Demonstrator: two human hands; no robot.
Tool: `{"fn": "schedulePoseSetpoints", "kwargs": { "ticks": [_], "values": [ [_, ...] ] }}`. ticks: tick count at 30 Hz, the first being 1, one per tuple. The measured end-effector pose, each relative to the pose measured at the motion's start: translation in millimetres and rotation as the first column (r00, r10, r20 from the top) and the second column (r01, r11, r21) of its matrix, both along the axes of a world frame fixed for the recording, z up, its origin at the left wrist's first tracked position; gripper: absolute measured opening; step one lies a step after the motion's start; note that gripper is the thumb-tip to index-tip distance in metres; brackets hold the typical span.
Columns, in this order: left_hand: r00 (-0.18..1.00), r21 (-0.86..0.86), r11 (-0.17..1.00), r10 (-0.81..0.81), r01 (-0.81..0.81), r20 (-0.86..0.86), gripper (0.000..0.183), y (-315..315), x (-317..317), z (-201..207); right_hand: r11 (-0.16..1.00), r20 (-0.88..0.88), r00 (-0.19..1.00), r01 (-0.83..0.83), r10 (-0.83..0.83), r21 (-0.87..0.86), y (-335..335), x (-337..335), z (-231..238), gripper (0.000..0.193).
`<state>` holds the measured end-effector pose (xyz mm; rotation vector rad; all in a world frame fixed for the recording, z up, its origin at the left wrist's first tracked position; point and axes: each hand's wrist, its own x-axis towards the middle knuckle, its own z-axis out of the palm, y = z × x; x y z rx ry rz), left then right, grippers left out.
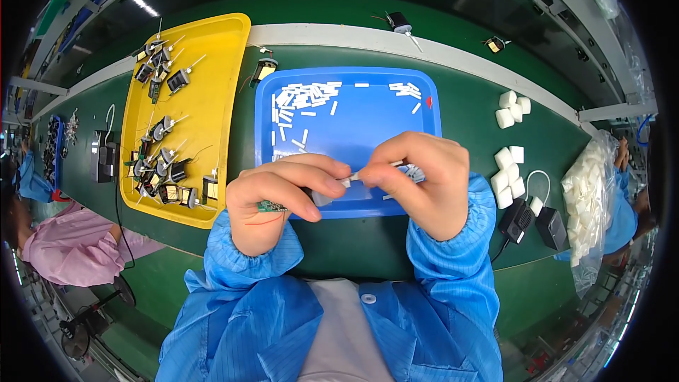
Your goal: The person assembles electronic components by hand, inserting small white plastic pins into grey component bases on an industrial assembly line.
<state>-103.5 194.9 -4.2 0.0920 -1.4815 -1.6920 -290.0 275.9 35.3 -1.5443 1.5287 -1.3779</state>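
With your left hand (272, 201) clamped on the small green-edged component (271, 206) and your right hand (417, 180) pinching a white sleeve (351, 178) above the blue tray (431, 124) (sleeves lie loose there), fitting appears underway; next, align the two squarely.

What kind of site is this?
Likely an electronics assembly line: a long green bench with a yellow tray of small wired parts, a blue tray of white sleeves, and workers in blue smocks.
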Motion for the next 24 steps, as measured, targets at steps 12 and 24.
{"fn": "schedulePoseSetpoints", "kwargs": {
  "ticks": [12, 24],
  "values": [
    [0.866, -0.504, 0.832, 0.413, -0.232, 0.283, 0.032, -98, -80, 14, 0.938, 0.166, 0.933, 0.337, -0.320, -0.084, -9, -27, -13, 0.029],
    [0.423, -0.549, 0.804, 0.589, -0.227, 0.689, 0.054, -236, -87, -67, 0.950, -0.335, 0.894, 0.312, -0.299, -0.015, -19, -36, -33, 0.011]
  ]
}}
